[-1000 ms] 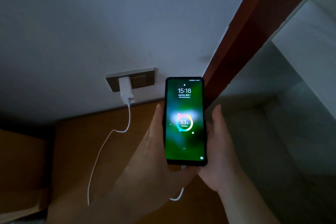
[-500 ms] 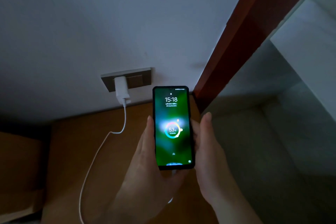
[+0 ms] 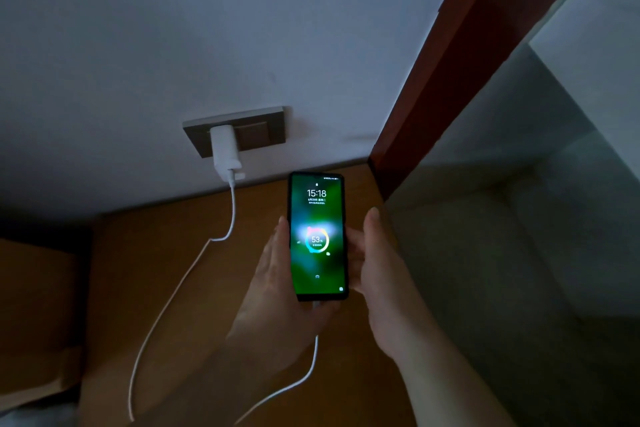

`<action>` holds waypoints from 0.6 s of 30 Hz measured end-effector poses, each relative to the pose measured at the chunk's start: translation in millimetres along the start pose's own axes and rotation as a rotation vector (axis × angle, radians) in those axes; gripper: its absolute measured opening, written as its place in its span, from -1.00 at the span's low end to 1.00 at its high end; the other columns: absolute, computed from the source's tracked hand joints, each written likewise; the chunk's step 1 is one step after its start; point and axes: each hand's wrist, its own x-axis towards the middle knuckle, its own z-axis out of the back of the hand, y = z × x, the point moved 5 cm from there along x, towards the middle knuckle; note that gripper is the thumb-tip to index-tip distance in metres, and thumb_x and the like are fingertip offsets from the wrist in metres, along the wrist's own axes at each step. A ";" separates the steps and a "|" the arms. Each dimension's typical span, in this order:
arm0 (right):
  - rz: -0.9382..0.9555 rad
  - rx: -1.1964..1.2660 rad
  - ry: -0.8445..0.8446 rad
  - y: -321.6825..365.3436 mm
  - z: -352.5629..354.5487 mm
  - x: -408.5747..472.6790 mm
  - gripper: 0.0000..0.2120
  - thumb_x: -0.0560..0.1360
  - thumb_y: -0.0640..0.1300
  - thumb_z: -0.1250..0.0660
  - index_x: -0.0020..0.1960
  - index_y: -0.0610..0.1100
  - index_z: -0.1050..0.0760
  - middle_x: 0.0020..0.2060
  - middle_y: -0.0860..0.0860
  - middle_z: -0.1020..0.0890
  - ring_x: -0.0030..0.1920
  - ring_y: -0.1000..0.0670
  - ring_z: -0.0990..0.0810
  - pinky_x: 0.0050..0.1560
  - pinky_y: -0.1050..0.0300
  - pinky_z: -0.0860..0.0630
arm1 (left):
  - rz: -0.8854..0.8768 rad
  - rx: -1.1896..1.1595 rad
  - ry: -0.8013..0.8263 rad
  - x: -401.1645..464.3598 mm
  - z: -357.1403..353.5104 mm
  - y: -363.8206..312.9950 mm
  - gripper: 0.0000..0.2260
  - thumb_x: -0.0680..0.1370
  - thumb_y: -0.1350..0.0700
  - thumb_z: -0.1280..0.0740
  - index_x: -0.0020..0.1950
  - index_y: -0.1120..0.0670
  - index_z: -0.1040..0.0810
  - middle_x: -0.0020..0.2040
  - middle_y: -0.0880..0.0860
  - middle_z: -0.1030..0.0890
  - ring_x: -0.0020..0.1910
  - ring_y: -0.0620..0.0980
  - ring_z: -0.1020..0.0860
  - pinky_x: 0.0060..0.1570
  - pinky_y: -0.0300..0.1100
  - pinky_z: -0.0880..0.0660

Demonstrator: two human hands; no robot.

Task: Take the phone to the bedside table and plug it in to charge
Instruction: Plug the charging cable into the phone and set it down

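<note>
The phone (image 3: 318, 236) is lit, with a green lock screen showing 15:18 and a 53% charging ring. My left hand (image 3: 277, 295) cradles it from beneath and along its left edge. My right hand (image 3: 377, 274) touches its right edge with the fingers behind it. A white cable (image 3: 166, 305) is plugged into the phone's bottom end and loops over the wooden bedside table (image 3: 180, 267) up to the white charger (image 3: 224, 151) in the wall socket (image 3: 242, 130). The phone is held just above the table's back right part.
A white wall (image 3: 207, 28) rises behind the table. A dark red wooden frame (image 3: 446, 62) runs diagonally at the right, with the pale bed (image 3: 502, 253) beside it. A lower wooden surface (image 3: 34, 305) lies to the left.
Both hands have carried the phone down and away from me, toward the table's back by the wall. The cable loop below the phone has lengthened into view.
</note>
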 end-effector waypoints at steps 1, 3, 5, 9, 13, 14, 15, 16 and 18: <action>-0.011 -0.002 0.000 -2.8 -0.7 2.1 -0.30 0.74 0.33 0.06 0.52 -0.15 -0.50 0.31 -0.19 -0.69 0.00 0.02 -0.76 -0.22 0.28 -0.67 | 0.020 0.010 0.016 0.7 -2.1 2.6 0.16 0.41 -0.01 -0.66 0.69 -0.12 0.17 0.68 0.00 -0.29 0.65 0.03 -0.31 0.54 0.09 -0.39; -0.021 -0.003 -0.004 -9.5 -0.2 4.4 -0.31 0.75 0.32 0.05 0.51 -0.16 -0.51 0.30 -0.20 -0.69 0.01 0.00 -0.76 -0.22 0.28 -0.67 | 0.041 0.031 0.028 1.1 -5.5 6.6 0.16 0.42 -0.06 -0.64 0.72 -0.04 0.15 0.71 0.00 -0.22 0.68 0.04 -0.23 0.57 0.12 -0.34; -0.015 0.006 -0.008 -14.9 1.9 3.8 -0.33 0.76 0.30 0.02 0.48 -0.19 -0.53 0.25 -0.20 -0.71 -0.02 0.02 -0.78 -0.23 0.28 -0.67 | 0.056 0.053 0.033 1.1 -8.3 10.0 0.15 0.44 -0.10 -0.62 0.72 -0.03 0.18 0.73 -0.02 -0.15 0.71 0.02 -0.14 0.62 0.13 -0.27; 0.005 0.043 -0.012 -26.4 5.0 1.6 -0.32 0.73 0.35 -0.04 0.47 -0.17 -0.54 0.20 -0.16 -0.74 -0.04 0.08 -0.80 -0.23 0.27 -0.69 | 0.075 0.086 0.038 1.0 -13.3 17.5 0.14 0.45 -0.12 -0.61 0.72 -0.01 0.17 0.73 0.01 -0.14 0.72 0.02 -0.10 0.65 0.14 -0.19; 0.014 0.068 -0.072 -35.7 3.7 3.0 -0.21 0.49 0.57 -0.22 0.39 -0.01 -0.61 0.10 0.03 -0.80 0.01 0.08 -0.80 -0.21 0.28 -0.70 | 0.084 0.105 0.012 2.4 -17.2 22.9 0.10 0.44 -0.08 -0.61 0.73 0.05 0.08 0.74 0.06 -0.13 0.73 0.02 -0.05 0.68 0.11 -0.09; 0.012 0.072 -0.096 -39.8 3.9 4.6 -0.23 0.43 0.62 -0.26 0.33 0.07 -0.64 0.06 0.10 -0.81 0.01 0.09 -0.80 -0.21 0.28 -0.70 | 0.085 0.111 0.008 2.4 -18.5 24.3 0.11 0.44 -0.07 -0.61 0.73 0.06 0.10 0.75 0.06 -0.10 0.73 0.01 -0.02 0.69 0.10 -0.06; 0.009 0.086 -0.120 -45.3 4.8 6.3 -0.30 0.39 0.64 -0.29 0.25 0.17 -0.67 0.03 0.15 -0.81 0.01 0.11 -0.80 -0.21 0.30 -0.69 | 0.085 0.114 0.003 2.3 -20.0 26.0 0.11 0.44 -0.07 -0.61 0.72 0.06 0.11 0.75 0.05 -0.09 0.73 0.00 0.00 0.69 0.09 -0.04; 0.003 0.102 -0.132 -52.0 6.2 8.8 -0.40 0.39 0.64 -0.31 0.17 0.25 -0.69 0.02 0.18 -0.81 0.01 0.12 -0.80 -0.21 0.31 -0.69 | 0.086 0.114 0.000 2.2 -21.6 27.6 0.12 0.45 -0.07 -0.61 0.72 0.07 0.12 0.75 0.05 -0.08 0.73 0.00 0.01 0.70 0.08 -0.02; -0.008 0.122 -0.144 -67.3 9.9 15.9 -0.53 0.43 0.62 -0.31 0.09 0.35 -0.71 0.02 0.22 -0.81 0.03 0.14 -0.79 -0.20 0.32 -0.69 | 0.092 0.106 0.001 2.1 -24.8 31.8 0.11 0.45 -0.07 -0.60 0.72 0.09 0.11 0.75 0.08 -0.08 0.73 0.01 0.01 0.70 0.06 0.00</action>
